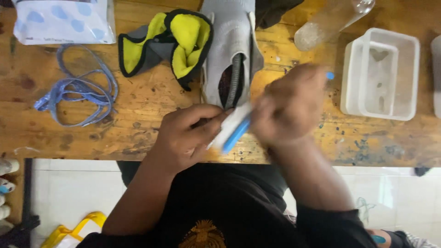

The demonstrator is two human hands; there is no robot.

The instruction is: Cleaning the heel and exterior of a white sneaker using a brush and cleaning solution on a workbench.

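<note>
A grey sneaker with no laces lies on the wooden table, its opening facing me. My left hand grips the heel end of it. My right hand, blurred by motion, is closed on a white and blue brush held at the shoe's heel. A small blue tip shows beyond the right hand's knuckles.
Yellow and black insoles lie left of the shoe. Blue-grey laces are coiled at the left, below a white packet. A clear plastic tub and a clear bottle stand at the right. A yellow-handled bag sits on the floor.
</note>
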